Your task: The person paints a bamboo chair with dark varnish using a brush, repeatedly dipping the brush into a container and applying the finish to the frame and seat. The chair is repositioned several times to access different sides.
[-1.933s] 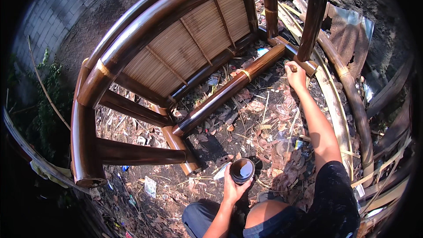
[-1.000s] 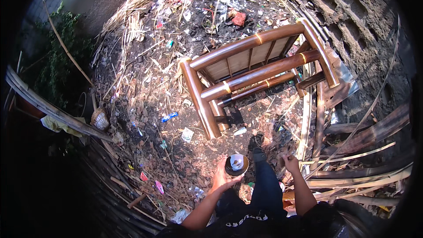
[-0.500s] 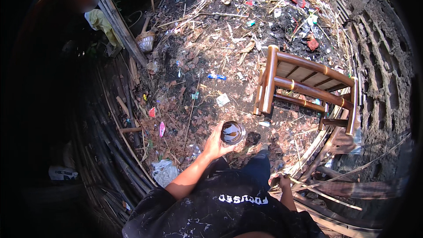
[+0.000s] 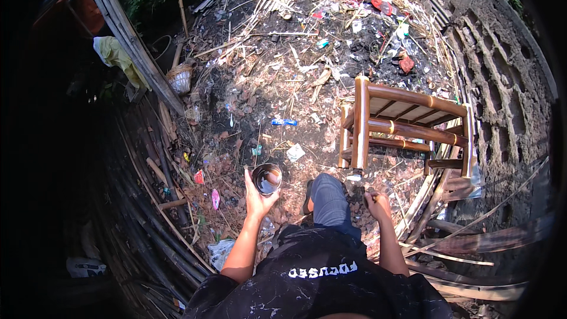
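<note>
Brown bamboo frame (image 4: pixel 416 132) stands ahead; white scrap (image 4: pixel 295 152) lies between it and the cup (image 4: pixel 267 178), grasped by left hand (image 4: pixel 258 202). Right hand (image 4: pixel 380 205) clenches a small thing (image 4: pixel 371 198), unclear.

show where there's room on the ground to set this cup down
Nowhere looks fully bare. The roomiest patch is leaf-strewn ground between the white scrap and the bamboo furniture; a narrower one lies between the left hand and the pink wrapper. Crowded: the left, with dark poles, and the top, with plastic litter.
</note>
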Motion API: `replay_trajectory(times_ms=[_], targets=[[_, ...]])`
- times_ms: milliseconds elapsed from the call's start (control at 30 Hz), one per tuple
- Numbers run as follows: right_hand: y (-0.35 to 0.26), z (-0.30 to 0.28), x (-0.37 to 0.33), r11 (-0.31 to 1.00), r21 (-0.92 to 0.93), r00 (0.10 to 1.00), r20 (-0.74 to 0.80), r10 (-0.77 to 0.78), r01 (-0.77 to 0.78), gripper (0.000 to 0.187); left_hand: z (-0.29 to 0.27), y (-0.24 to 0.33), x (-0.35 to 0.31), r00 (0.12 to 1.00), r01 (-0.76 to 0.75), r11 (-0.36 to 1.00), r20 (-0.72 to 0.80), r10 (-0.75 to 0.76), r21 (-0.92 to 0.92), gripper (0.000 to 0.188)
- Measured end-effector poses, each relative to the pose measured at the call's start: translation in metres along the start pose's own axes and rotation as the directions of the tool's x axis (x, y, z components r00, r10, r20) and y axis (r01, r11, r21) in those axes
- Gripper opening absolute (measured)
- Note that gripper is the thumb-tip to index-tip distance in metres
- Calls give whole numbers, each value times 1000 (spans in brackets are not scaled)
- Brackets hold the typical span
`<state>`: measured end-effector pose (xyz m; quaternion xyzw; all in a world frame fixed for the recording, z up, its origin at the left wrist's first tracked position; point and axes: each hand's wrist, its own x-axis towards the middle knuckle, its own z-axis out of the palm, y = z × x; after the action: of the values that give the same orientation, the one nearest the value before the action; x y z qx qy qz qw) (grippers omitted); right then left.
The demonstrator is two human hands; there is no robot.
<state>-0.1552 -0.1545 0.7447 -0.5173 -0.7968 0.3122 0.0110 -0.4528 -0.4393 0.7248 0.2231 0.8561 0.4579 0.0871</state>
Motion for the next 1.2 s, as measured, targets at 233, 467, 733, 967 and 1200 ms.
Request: replay_trajectory(times_ms=[233,467,733,967,1200], targets=[[-105,19,135,977,164,991,-5,-137,136,29,64,-27,147,1000,-9,999,19,8,46,116],[-176,71,281,957,288,991,132,-19,-20,28,135,-56,312,982,25,996,186,-40,83,115],[-194,103,360,879,462,992,106,73,-114,19,252,-103,506,939,-152,973,331,88,173,122],[-180,127,355,805,525,960,129,248,-278,17,336,-152,618,924,-81,993,381,41,91,122],[-176,192,322,717,452,812,27,583,-530,20,374,-168,706,901,-142,952,434,11,271,119]])
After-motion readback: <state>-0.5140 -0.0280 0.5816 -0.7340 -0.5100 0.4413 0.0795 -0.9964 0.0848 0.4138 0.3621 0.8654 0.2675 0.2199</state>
